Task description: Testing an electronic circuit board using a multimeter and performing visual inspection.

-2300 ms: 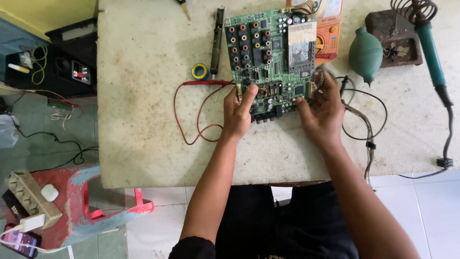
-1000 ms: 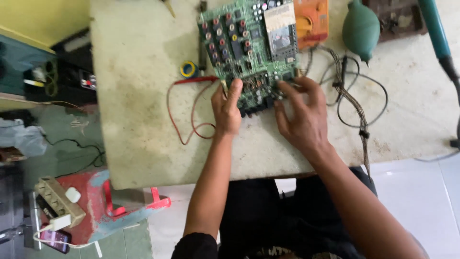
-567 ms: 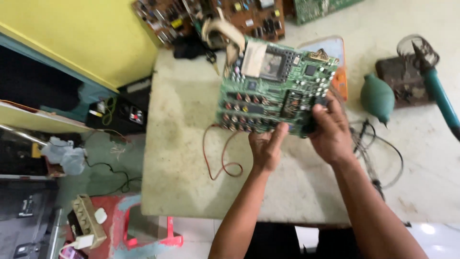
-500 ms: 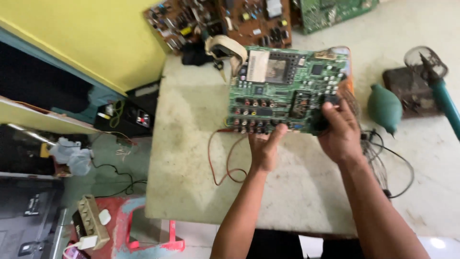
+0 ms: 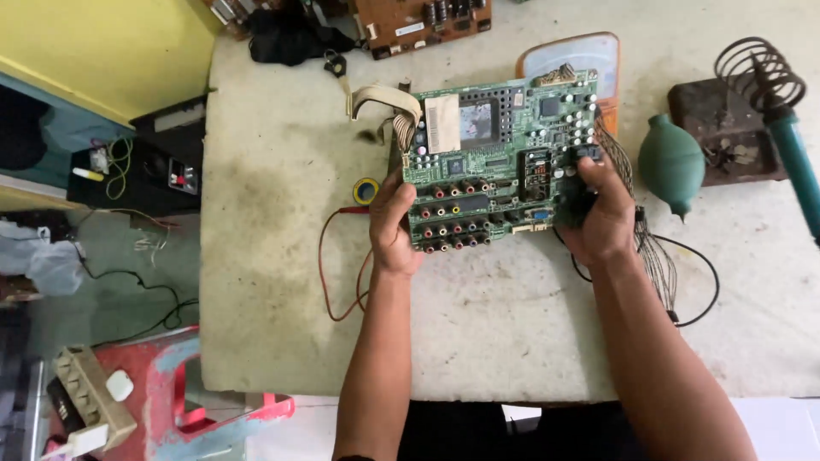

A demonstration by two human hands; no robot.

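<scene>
A large green circuit board (image 5: 500,162) with rows of round sockets is held up above a worn white table (image 5: 282,282). My left hand (image 5: 391,224) grips its left edge. My right hand (image 5: 592,213) grips its right lower corner, thumb over the components. A beige ribbon cable (image 5: 384,101) hangs off the board's top left corner. A fan of thin dark wires (image 5: 641,230) trails from its right side.
A green rubber bulb (image 5: 672,162) and a soldering iron (image 5: 790,145) on a coil stand lie to the right. Red probe leads (image 5: 333,265) and a yellow tape roll (image 5: 366,189) lie to the left. More boards (image 5: 418,17) sit at the back; a red stool (image 5: 171,393) stands below left.
The board was lifted off the table and turned in both hands. The view tilted up toward the table's far edge, revealing the boards at the back.
</scene>
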